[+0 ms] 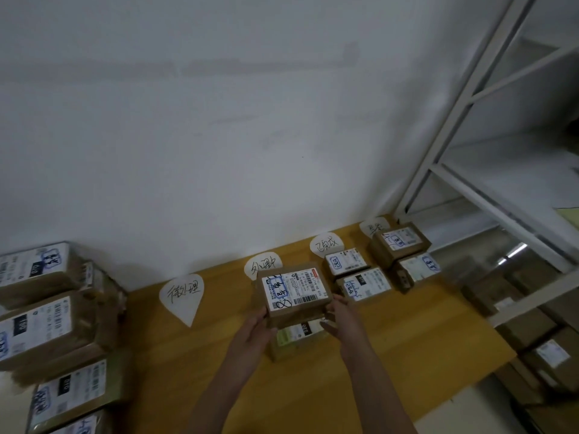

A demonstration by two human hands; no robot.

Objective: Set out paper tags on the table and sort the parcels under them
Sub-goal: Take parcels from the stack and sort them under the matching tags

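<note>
both hands hold one parcel (296, 289) between them: the left hand (255, 327) grips its left end and the right hand (340, 317) its right end, fingers curled round the lower corners. the parcel's long axis runs from hand to hand, label up and tipped toward the person. just beyond it, half hidden by its far edge, a tag (263, 265) lies on the table (407, 339). straight below the hands sits a second box (294, 336), label up; whether the parcel rests on it or hangs just above cannot be told. the drop spot seems right under the hands, neither hand nearer, so the parcel likely goes down, not sideways
</note>
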